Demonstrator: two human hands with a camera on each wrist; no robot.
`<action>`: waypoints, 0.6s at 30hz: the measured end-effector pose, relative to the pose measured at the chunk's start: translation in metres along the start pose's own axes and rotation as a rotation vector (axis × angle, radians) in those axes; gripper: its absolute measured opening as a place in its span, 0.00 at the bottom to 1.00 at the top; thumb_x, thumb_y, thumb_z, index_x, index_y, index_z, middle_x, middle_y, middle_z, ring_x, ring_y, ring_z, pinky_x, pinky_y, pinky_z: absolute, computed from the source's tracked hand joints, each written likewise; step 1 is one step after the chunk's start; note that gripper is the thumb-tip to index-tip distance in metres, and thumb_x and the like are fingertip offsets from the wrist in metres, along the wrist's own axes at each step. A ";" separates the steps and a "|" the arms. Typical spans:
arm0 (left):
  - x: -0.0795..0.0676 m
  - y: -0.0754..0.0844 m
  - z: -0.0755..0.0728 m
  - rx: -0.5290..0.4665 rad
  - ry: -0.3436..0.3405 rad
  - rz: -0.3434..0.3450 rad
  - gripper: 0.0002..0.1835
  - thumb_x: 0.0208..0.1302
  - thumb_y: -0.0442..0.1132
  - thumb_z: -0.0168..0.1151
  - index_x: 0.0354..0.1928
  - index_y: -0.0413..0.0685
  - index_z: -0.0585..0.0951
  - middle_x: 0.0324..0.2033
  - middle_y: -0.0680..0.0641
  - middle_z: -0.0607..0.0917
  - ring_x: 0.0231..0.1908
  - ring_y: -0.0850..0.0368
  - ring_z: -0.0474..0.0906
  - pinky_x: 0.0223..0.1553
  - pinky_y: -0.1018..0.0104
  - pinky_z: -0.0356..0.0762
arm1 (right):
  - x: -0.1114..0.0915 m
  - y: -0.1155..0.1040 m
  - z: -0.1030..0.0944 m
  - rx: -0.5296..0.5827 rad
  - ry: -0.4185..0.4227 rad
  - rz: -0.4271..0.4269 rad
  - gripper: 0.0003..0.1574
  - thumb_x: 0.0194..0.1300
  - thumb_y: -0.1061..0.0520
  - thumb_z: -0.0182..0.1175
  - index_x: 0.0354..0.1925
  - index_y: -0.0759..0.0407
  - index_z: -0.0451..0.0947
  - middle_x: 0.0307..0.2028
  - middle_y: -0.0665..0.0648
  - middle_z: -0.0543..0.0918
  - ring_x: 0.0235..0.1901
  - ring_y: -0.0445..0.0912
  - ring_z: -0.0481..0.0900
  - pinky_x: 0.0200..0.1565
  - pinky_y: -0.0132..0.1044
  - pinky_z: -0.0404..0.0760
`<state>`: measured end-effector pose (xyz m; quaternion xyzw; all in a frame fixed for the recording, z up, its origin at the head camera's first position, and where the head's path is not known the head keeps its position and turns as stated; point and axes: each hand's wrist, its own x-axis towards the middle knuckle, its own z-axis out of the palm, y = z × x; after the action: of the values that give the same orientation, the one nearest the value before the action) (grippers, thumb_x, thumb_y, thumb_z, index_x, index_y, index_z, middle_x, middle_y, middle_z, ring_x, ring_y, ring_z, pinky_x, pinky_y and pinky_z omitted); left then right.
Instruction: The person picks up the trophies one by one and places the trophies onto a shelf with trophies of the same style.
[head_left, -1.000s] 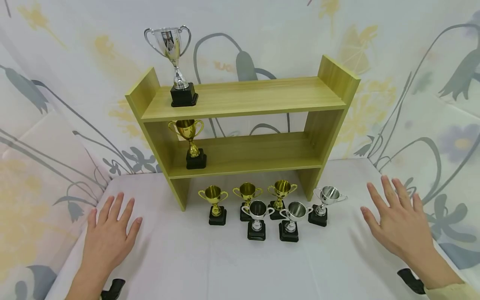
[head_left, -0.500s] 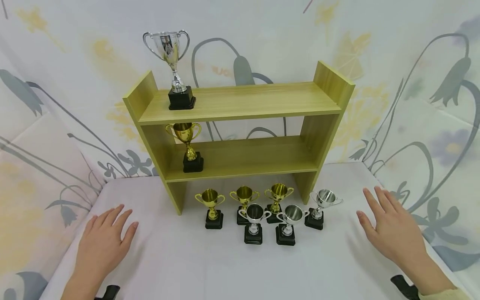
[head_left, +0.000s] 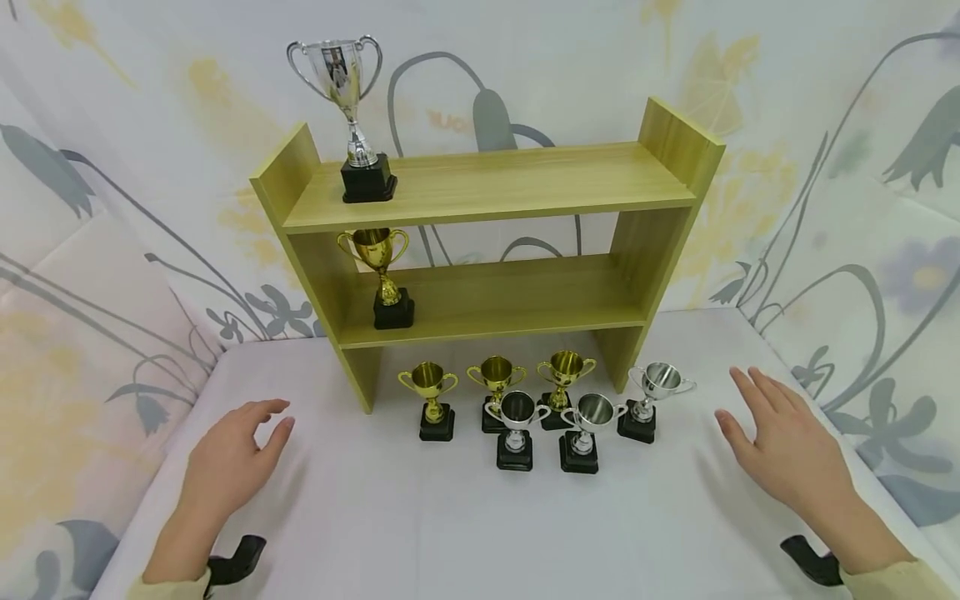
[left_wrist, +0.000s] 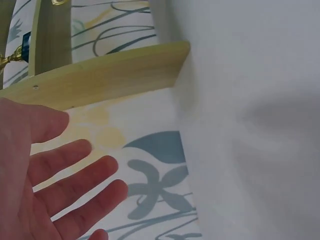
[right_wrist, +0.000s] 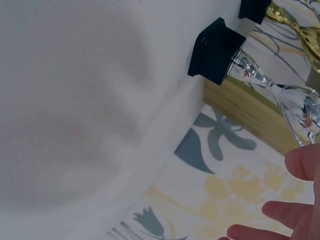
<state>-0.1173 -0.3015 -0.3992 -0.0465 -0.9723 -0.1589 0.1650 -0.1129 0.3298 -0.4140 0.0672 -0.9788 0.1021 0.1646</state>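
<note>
My left hand (head_left: 228,458) hovers over the left part of the white table, fingers loosely bent and holding nothing. The nearest cup to it is a small gold trophy (head_left: 427,382) on a black base. On the other side my right hand (head_left: 791,454) is held with its fingers extended, also holding nothing, close to a small silver trophy (head_left: 660,382). Two more silver trophies, one at the front centre (head_left: 517,410) and one beside it (head_left: 594,412), stand before a gold trophy (head_left: 496,375) and another gold trophy (head_left: 566,368). In the left wrist view the fingers (left_wrist: 85,187) are spread.
A wooden two-tier shelf (head_left: 510,179) stands at the back of the table (head_left: 450,533). A large silver trophy (head_left: 362,158) is at the left of its top board; a gold trophy (head_left: 386,287) is below on the lower board. Flower-patterned cloth (head_left: 570,67) hangs behind.
My left hand has shifted slightly inward, and its fingers have drawn together and bent. The right hand stays nearly in place, its fingers closer together. The trophies and shelf keep their places.
</note>
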 end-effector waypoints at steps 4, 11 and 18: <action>0.008 0.006 0.000 -0.077 0.056 -0.004 0.18 0.68 0.44 0.61 0.55 0.43 0.81 0.46 0.38 0.85 0.29 0.48 0.79 0.28 0.54 0.72 | 0.002 -0.002 0.002 0.014 -0.012 0.012 0.41 0.72 0.46 0.56 0.73 0.64 0.58 0.66 0.75 0.65 0.62 0.72 0.62 0.53 0.72 0.64; 0.024 0.015 0.005 -0.242 0.138 0.029 0.16 0.69 0.41 0.62 0.55 0.45 0.80 0.44 0.44 0.87 0.41 0.47 0.82 0.37 0.59 0.73 | 0.002 -0.005 0.007 0.078 0.008 0.007 0.40 0.71 0.47 0.58 0.73 0.64 0.60 0.65 0.74 0.68 0.60 0.72 0.64 0.51 0.72 0.65; 0.036 0.025 0.011 -0.376 0.164 -0.016 0.19 0.70 0.40 0.61 0.59 0.42 0.77 0.47 0.45 0.86 0.44 0.48 0.82 0.45 0.57 0.78 | 0.004 -0.008 0.012 0.090 0.043 -0.022 0.38 0.69 0.50 0.61 0.70 0.66 0.64 0.63 0.73 0.70 0.59 0.71 0.66 0.50 0.71 0.66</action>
<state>-0.1516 -0.2728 -0.3897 -0.0557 -0.9092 -0.3420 0.2310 -0.1193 0.3193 -0.4219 0.0832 -0.9686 0.1458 0.1835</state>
